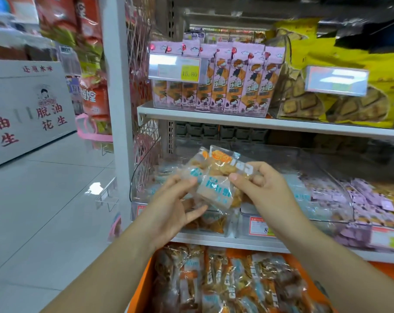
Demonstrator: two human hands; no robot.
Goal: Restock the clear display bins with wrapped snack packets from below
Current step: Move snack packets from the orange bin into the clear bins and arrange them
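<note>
**Fingers on both sides clamp a packet bundle at the bin mouth**

Your left hand has its fingers curled over the near-left side of the wrapped snack packets, with the thumb spread underneath as a prop. Your right hand pinches the right edge, thumb on top and fingers bent behind. Neither hand is loose. The two-sided grip looks necessary because several slippery wrappers are stacked unevenly and one hand would likely let some slide out.

The bundle hangs in the air just in front of the clear display bin, roughly level with its open top and not yet inside. My read is that you hold it there to line it up before dropping it in. That bin looks only partly filled, with similar blue-print packets low behind the front wall.

Directly below, the orange crate is packed with the same kind of packet, standing on edge. It is probably the supply, parked under the shelf so each lift is short.

To the right, the neighbouring bin holds purple packets, so keep these out of it. A price tag sits on the bin fronts. On the shelf above are pink cartons and yellow bags. A white carton stands on the floor at far left, well apart.
</note>
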